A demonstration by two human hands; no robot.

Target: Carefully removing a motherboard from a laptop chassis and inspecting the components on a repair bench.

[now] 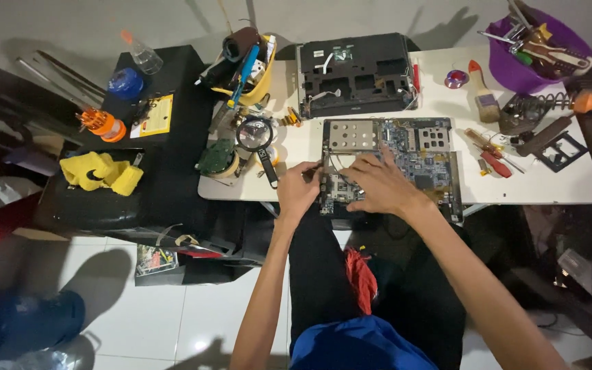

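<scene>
Blue cloth (361,342) at the person's lap is sitting closest to the lens, with a red tassel-like scrap (360,274) just above it against dark trousers. Both forearms are reaching up to the white table (563,188), where a bare circuit board (412,161) is lying flat at the near edge, overhanging it slightly. The left hand (297,190) is curling its fingers around a slim dark tool (312,171), its tip touching the board's left edge; whether it is a screwdriver or tweezers is too small to tell. The right hand (378,185) is lying spread and unclenched on the board, fingertips pressing it down, grasping nothing.

Judging from this, the tool tip could be slipping off its mark and scratching the fine traces, since the board is hard, glossy and crowded with tiny parts. Board overhang could be letting it tip if the pressing palm is lifting. Bare skin on the components may be passing static.

Behind it a black plastic laptop shell (354,74) is lying open, ribbed and hollow. A round magnifying glass (258,140) is resting left of the board, a bristle brush (482,92) and a purple tub (536,51) of metal tools to the right
</scene>
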